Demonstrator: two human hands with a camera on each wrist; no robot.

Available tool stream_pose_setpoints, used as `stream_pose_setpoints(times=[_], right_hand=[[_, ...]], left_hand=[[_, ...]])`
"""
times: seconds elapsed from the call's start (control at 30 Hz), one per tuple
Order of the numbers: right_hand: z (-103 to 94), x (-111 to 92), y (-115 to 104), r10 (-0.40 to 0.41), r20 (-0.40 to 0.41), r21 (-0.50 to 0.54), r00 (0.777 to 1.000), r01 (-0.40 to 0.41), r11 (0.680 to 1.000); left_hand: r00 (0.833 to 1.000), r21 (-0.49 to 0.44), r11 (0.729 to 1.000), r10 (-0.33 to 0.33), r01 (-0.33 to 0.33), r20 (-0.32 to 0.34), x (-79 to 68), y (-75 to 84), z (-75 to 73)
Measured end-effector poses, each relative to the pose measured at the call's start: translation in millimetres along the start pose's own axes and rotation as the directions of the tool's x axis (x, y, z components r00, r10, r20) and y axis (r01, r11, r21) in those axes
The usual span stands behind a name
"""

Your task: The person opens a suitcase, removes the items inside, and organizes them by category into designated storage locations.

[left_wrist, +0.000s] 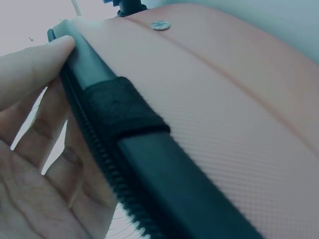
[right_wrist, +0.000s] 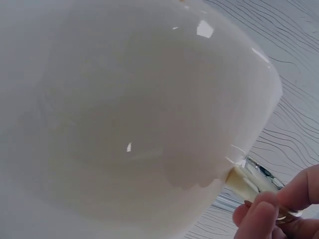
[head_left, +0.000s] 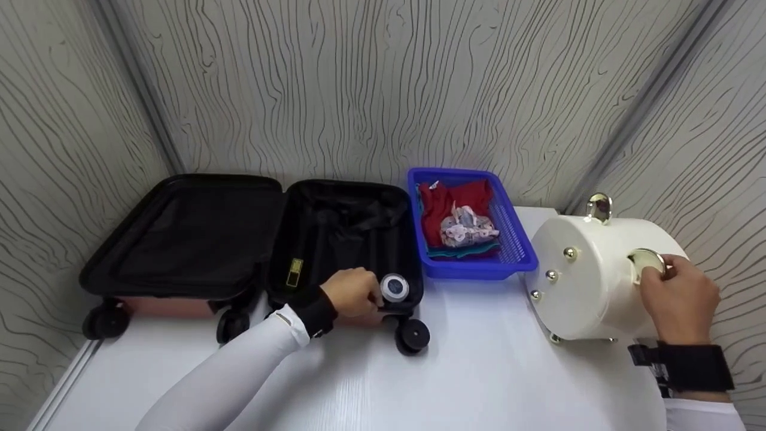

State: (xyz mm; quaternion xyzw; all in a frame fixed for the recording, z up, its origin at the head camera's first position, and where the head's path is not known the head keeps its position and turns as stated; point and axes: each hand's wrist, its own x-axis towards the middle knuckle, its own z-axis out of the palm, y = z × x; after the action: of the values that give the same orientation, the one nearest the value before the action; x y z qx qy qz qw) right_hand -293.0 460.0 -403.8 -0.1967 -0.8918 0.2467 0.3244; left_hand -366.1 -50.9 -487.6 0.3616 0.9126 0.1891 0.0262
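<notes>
A black-lined pink suitcase (head_left: 347, 236) lies unfolded on the table. My left hand (head_left: 353, 292) grips its front edge near the right corner. In the left wrist view the thumb presses on the black zippered rim (left_wrist: 154, 164), the other fingers behind it, beside the pink shell (left_wrist: 214, 109). Close to these fingers, inside the suitcase, sits a small round silver-white thing (head_left: 395, 288) with a dark centre. At the far right my right hand (head_left: 682, 299) pinches the gold handle (head_left: 646, 258) of a glossy white barrel-shaped box (head_left: 622, 239); the right wrist view shows fingertips around that handle (right_wrist: 244, 183).
Between suitcase and box stands a blue plastic basket (head_left: 514, 251) with folded red clothes (head_left: 434, 218) and a patterned bundle (head_left: 467, 230). Black wheels (head_left: 413, 335) stick out at the suitcase's front. Wood-patterned panels (head_left: 335, 90) enclose the white table (head_left: 467, 371).
</notes>
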Motion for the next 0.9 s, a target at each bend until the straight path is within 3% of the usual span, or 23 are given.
stream_pose_setpoints(times=[0.43, 0.63, 0.9], right_hand=[[-35.5, -34, -2, 0.077, 0.107, -0.047, 0.991, -0.073, 0.996], [-39.1, -54, -4, 0.055, 0.061, -0.009, 0.997, -0.055, 0.998], [-43.9, -77, -16, 0.029, 0.043, 0.045, 0.999, -0.031, 0.999]], left_hand=[[1.0, 0.006, 1.0, -0.013, 0.013, 0.013, 0.3, 1.5, -0.1], [0.999, 0.014, 1.0, -0.026, 0.026, 0.032, 0.2, -0.5, 2.5], [1.0, -0.011, 1.0, -0.009, 0.009, 0.006, 0.9, -2.2, 2.3]])
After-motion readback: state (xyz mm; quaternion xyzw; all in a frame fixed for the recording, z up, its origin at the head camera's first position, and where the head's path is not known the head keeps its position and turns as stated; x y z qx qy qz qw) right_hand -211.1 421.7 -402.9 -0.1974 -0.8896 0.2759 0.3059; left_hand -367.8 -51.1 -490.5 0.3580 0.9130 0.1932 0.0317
